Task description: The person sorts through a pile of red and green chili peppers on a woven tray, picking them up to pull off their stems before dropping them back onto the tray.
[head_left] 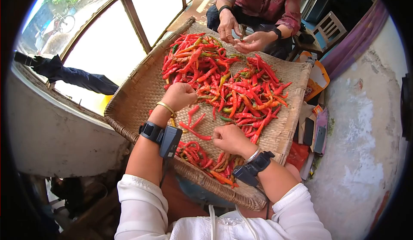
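Note:
Heaps of red chili peppers [247,96], some orange or green, lie on a large woven tray [135,89]. My left hand [178,97], with a bracelet at the wrist, hovers over the tray beside the upper heap, fingers pinched together. Lower right, my right hand [234,140] is closed, knuckles up, against the edge of the middle heap. A slim red chili [195,131] reaches up to its fingertips. The fingers hide whatever either hand grips. Nearer my body, a smaller group of chilies [195,154] lies along the front rim.
Across the tray sits another person [264,7], both hands over its far edge with a small dark item. A folded umbrella [86,78] hangs by the window at left. Right of the tray are phones [319,139], an orange box [316,80] and a wooden chair [329,29].

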### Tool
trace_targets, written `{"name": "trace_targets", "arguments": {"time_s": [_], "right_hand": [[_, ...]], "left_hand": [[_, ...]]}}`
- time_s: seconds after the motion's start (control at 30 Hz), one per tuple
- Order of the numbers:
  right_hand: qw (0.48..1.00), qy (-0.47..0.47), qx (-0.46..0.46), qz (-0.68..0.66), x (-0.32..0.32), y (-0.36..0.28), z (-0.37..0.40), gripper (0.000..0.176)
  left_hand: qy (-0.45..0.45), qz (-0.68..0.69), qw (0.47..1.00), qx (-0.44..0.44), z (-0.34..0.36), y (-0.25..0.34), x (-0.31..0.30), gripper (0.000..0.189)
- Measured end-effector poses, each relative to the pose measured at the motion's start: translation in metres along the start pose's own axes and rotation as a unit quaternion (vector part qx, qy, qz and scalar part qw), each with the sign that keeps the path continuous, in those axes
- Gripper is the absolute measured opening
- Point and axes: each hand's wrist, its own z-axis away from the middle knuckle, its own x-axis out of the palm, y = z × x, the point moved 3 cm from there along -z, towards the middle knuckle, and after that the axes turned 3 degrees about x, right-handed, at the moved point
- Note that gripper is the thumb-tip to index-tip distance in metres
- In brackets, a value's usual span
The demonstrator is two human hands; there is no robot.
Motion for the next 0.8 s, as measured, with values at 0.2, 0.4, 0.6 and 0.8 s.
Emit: {"name": "trace_targets", "arguments": {"time_s": [0.2, 0.4, 0.6, 0.8], "right_hand": [[0.981, -0.01, 0.0, -0.194, -0.024, -0.004, 0.004, 0.011], [0.894, 0.008, 0.031, -0.448, -0.054, -0.002, 0.008, 0.01], [0.808, 0.094, 0.07, -0.578, -0.049, 0.015, 0.005, 0.02], [0.849, 0.107, 0.076, -0.512, -0.047, 0.014, 0.005, 0.027]], "left_hand": [[0.077, 0.231, 0.969, 0.051, -0.003, 0.008, 0.008, 0.022], [-0.242, 0.161, 0.945, 0.153, 0.029, 0.034, 0.037, 0.037], [-0.299, 0.243, 0.922, 0.039, 0.028, 0.027, 0.036, 0.024], [0.15, 0.153, 0.968, 0.133, -0.002, 0.007, 0.022, 0.021]]}}
